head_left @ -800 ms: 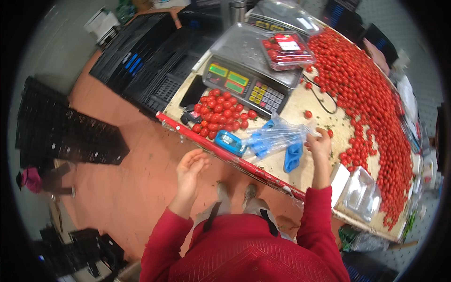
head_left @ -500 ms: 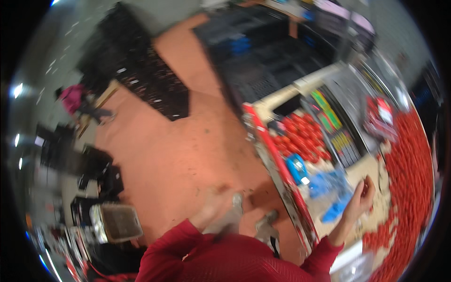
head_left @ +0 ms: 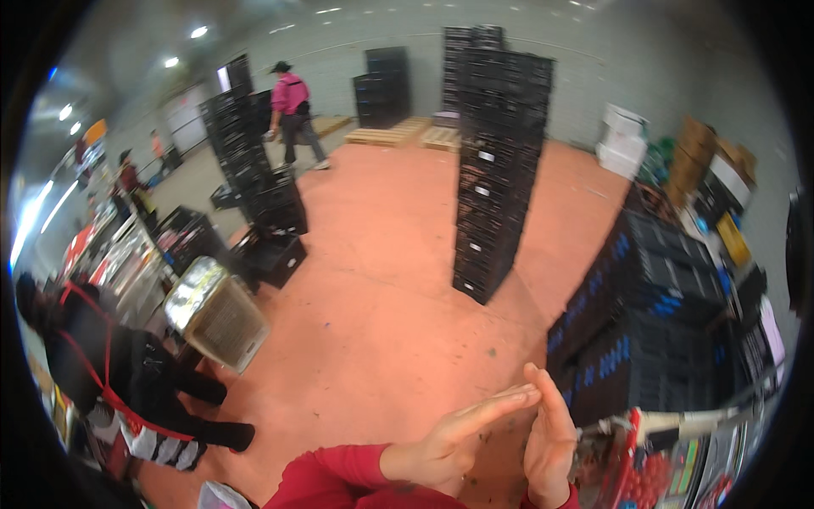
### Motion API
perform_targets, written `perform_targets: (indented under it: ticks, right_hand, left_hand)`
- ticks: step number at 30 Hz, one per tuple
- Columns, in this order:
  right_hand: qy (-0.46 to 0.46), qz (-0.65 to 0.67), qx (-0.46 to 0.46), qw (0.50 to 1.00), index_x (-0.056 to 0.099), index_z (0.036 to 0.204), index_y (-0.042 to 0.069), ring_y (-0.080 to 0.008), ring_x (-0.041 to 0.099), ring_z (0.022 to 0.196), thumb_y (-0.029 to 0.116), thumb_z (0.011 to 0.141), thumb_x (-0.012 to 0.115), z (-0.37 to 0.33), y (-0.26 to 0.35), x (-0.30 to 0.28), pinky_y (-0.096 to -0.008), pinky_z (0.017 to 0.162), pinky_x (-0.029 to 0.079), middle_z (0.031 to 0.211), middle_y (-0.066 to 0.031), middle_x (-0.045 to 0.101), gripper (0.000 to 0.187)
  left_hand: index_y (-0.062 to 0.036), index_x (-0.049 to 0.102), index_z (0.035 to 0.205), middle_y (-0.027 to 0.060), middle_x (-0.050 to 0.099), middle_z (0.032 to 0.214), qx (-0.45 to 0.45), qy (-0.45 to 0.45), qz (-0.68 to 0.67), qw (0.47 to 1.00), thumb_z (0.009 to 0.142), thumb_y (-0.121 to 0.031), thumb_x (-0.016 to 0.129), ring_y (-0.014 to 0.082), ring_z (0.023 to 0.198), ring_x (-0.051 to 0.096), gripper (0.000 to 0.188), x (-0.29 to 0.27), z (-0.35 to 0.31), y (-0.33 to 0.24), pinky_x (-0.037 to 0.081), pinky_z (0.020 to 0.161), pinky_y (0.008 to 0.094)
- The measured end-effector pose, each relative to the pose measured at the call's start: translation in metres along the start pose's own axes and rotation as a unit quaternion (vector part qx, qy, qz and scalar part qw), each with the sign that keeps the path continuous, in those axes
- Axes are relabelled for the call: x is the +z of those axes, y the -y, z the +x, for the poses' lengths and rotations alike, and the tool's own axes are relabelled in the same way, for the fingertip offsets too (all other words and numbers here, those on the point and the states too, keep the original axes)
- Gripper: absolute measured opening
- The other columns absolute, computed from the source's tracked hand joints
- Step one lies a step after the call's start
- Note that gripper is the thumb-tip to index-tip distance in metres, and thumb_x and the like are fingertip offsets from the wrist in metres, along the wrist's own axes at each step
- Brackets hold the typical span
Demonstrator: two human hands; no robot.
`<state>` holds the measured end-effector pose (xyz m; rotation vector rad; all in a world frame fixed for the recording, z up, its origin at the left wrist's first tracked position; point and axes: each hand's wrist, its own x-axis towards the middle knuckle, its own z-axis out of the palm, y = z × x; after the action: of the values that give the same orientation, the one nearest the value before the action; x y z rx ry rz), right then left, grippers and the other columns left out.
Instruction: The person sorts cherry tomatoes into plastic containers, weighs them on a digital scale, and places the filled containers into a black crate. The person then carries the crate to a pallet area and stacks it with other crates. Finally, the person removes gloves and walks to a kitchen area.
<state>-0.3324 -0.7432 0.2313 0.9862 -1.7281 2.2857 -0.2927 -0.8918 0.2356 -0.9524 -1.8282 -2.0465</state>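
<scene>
My left hand [head_left: 454,434] and my right hand [head_left: 551,434] are both raised in front of me at the lower middle. Their fingers stretch out straight and come close together at the tips; whether they touch, I cannot tell. No object shows in either hand. Red sleeves cover my forearms. Nearest to my right hand is the corner of the worktable [head_left: 623,462] with its red edge, where a heap of small red produce [head_left: 649,482] lies beside a scale-like panel with green and yellow strips.
A tall stack of black crates [head_left: 500,170] stands ahead; more black crates [head_left: 670,339] are piled at right. A beige bin [head_left: 225,318] sits at left. A person in black with red straps [head_left: 127,365] is close by at left, and one in pink [head_left: 291,97] farther off.
My view has swung left and up, away from the worktable. My right hand has left the table and come up beside my left hand. The person in pink is in a different pose.
</scene>
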Motion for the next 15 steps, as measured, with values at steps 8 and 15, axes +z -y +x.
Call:
perform_targets:
  ticks: [8, 15]
  right_hand:
    - [0.171, 0.419, 0.064, 0.889, 0.039, 0.129, -0.011, -0.0256, 0.048, 0.108, 0.040, 0.091, 0.045, 0.159, 0.005, 0.185, -0.0334, 0.096, 0.034, 0.114, -0.0170, 0.051, 0.063]
    - [0.270, 0.348, 0.262, 0.859, 0.042, 0.127, -0.010, -0.0208, 0.052, 0.110, 0.029, 0.093, 0.047, 0.343, -0.086, 0.203, -0.0300, 0.100, 0.034, 0.117, -0.0175, 0.054, 0.053]
  left_hand:
    - [-0.0038, 0.056, 0.090, 0.0196, 0.061, 0.103, 0.432, -0.381, -0.491, 0.653, 0.090, -0.013, 0.057, 0.0246, 0.094, 0.061, 0.010, -0.080, 0.095, -0.111, 0.045, 0.088, 0.0285]
    - [0.0055, 0.050, 0.090, 0.0236, 0.059, 0.103, 0.593, -0.285, -0.528, 0.538, 0.092, -0.010, 0.053, 0.0240, 0.094, 0.060, 0.016, -0.239, 0.154, -0.043, 0.044, 0.089, 0.0245]
